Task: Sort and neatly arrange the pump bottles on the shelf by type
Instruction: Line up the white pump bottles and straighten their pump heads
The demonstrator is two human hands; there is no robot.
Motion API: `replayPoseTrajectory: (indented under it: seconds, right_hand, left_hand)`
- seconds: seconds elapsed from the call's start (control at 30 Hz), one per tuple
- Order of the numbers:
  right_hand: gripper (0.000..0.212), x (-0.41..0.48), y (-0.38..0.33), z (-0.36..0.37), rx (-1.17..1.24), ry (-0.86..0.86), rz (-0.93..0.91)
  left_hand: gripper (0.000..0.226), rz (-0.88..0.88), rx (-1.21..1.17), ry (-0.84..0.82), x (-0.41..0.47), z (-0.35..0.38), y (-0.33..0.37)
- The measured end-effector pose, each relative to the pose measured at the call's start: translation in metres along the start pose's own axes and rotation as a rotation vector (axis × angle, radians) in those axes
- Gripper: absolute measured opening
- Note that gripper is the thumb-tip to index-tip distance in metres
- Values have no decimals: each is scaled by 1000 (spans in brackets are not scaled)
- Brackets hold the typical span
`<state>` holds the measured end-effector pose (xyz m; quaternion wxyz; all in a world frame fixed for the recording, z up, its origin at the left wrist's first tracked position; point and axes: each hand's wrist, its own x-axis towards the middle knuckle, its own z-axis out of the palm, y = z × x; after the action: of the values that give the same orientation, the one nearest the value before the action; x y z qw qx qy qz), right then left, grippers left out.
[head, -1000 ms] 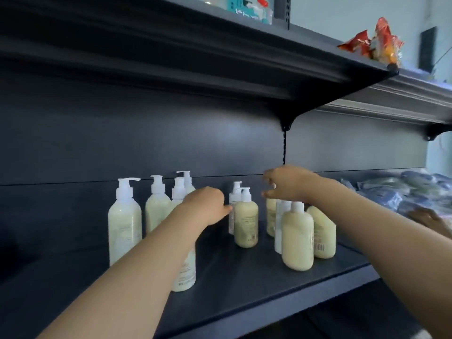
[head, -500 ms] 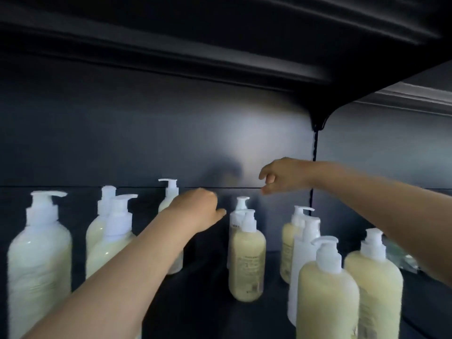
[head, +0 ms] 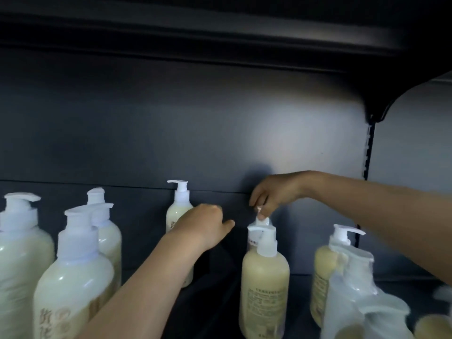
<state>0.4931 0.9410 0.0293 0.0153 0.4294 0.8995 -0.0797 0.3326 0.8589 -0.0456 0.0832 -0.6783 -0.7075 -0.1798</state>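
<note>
Pump bottles stand on a dark shelf [head: 215,311]. My right hand [head: 274,195] reaches in from the right and pinches the pump head of a white bottle [head: 252,241] that is mostly hidden behind a tan bottle [head: 264,292]. My left hand [head: 204,226] hovers to the left of those two, fingers curled and thumb pointing right, with nothing visible in it. It overlaps a pale cream bottle [head: 177,211] at the back wall. Three more pale cream bottles [head: 73,280] cluster at the left.
A tan bottle [head: 324,267] and a white bottle [head: 352,292] crowd the right, with blurred ones at the bottom right corner. The upper shelf's underside [head: 220,23] and its bracket [head: 378,106] hang close overhead. Bare shelf lies between the left cluster and the middle pair.
The view has moved in closer to the shelf. My right hand has dropped from above the bottles onto the white bottle's pump head and pinched it. My left hand stays about where it was.
</note>
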Motion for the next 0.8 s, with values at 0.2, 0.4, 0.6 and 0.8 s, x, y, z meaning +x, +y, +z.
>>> replayPoseTrajectory:
  seconds: [0.2, 0.4, 0.6, 0.8]
  right_hand:
    - [26, -2, 4, 2, 54, 54, -43]
    - [23, -20, -16, -29, 51, 305, -103]
    - [27, -59, -50, -72, 149, 679, -197]
    - [24, -103, -93, -91, 514, 894, -256]
  left_hand:
    - [40, -23, -110, 37, 0, 6, 4]
    - [43, -25, -256, 104, -2, -5, 10]
    - [40, -52, -484, 217, -10, -19, 14]
    - [44, -33, -740, 348, -42, -43, 13]
